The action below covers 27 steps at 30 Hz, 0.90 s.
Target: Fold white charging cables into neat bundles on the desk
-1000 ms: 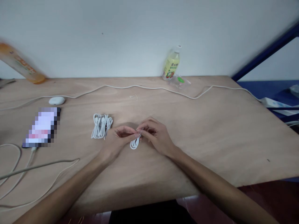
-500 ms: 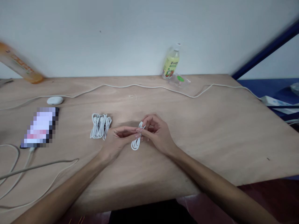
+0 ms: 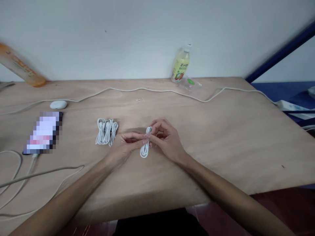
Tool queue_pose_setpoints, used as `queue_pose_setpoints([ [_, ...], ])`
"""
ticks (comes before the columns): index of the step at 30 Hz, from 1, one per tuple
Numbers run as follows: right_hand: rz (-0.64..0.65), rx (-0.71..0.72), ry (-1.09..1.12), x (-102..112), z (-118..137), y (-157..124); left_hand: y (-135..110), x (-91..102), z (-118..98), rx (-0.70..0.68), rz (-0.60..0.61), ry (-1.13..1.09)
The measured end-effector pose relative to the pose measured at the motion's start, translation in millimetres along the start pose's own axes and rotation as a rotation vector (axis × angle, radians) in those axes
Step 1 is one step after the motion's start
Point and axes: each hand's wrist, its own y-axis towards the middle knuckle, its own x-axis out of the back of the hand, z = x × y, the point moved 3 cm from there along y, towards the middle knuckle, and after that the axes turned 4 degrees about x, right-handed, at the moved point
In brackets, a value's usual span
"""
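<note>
"Grip first: what does it hold?"

"One coiled cable (image 3: 144, 151). Left hand (image 3: 123, 146) and right hand (image 3: 167, 140) meet on it, each pinching narrowly with thumb and fingers."

"And its looks?"

"White, thin and smooth, wound into long, slim loops that gather tight at the middle; rounded ends show above and below the pinch. It is between the hands, over the near part of the bench (image 3: 221, 137); whether it touches down, one cannot tell."

"Now count the others."

"One cluster of white cables (image 3: 106, 132) near the left hand, its coils too overlapped to number surely. One orange-tinted bottle (image 3: 22, 68) and one yellow-labelled bottle (image 3: 181, 67), so two bottles. One phone (image 3: 43, 132), screen blurred; one white case (image 3: 58, 104) just beyond it; one clear wrapper (image 3: 190, 84) beside the yellow-labelled bottle; one long pale cord (image 3: 142, 89) across the back."
</note>
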Motion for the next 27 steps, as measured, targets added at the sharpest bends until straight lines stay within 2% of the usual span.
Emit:
queue_pose_setpoints([
  [6,0.041,0.063,-0.08,1.2,2.5,-0.7,0.7,-0.1,0.2,0.021,-0.04,-0.044],
  [18,0.063,-0.061,0.004,-0.8,1.5,-2.4,0.7,1.4,-2.9,-0.004,-0.103,-0.084],
  [23,0.04,-0.045,-0.015,-1.5,2.2,-3.7,1.3,0.9,-4.6,-0.036,-0.092,-0.092],
  [27,0.014,-0.003,-0.12,-0.6,3.9,-4.4,1.2,1.2,-6.3,-0.057,-0.123,-0.079],
])
